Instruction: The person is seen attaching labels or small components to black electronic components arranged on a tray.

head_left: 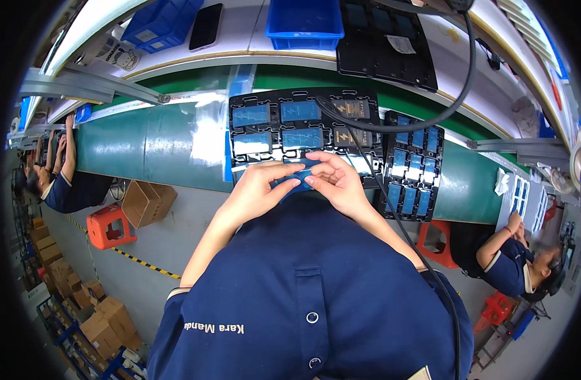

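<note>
From my feed: left hand (264, 185) and right hand (342, 185) mid-frame, fingertips nearly closed, pinching a blue flat piece (303, 187) between them, partly hidden. Piece sits at lower edge of black moulded tray (268, 99); contact unclear. Second black tray (406, 217) right of centre; blue plastic bin (305, 35) top.

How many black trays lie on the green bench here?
2: a larger tray in the middle and a smaller tray to its right. More may be hidden underneath.
</note>
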### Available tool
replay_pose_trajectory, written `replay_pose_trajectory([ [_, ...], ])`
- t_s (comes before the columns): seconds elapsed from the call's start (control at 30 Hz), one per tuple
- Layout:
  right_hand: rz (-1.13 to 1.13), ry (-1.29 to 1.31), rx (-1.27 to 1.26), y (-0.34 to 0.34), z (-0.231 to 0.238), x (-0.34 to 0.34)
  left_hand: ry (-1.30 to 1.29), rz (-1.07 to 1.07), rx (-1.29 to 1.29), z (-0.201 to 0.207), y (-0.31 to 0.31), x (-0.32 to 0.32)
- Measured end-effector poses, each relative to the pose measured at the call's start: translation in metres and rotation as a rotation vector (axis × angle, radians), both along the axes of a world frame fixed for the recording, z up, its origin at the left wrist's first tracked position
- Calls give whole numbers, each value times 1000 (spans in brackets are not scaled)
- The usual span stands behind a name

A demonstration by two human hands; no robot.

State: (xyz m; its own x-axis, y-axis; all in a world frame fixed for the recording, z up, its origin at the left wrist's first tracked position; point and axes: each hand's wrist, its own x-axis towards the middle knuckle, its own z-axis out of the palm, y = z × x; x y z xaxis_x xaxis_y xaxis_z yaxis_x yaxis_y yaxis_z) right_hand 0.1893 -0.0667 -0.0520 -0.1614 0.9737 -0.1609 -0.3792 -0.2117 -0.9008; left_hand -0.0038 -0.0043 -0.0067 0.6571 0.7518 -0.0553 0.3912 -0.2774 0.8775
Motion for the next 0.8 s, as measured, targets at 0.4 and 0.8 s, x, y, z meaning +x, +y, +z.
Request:
replay_pose_trajectory([
  [0.4, -43, -597, 435, 25, 8, -23, -19, 72, -514, -21, 2, -41],
  [0.8, -50, -686, 482, 45, 6, -55, -89, 168, -743, -10, 43, -81],
])
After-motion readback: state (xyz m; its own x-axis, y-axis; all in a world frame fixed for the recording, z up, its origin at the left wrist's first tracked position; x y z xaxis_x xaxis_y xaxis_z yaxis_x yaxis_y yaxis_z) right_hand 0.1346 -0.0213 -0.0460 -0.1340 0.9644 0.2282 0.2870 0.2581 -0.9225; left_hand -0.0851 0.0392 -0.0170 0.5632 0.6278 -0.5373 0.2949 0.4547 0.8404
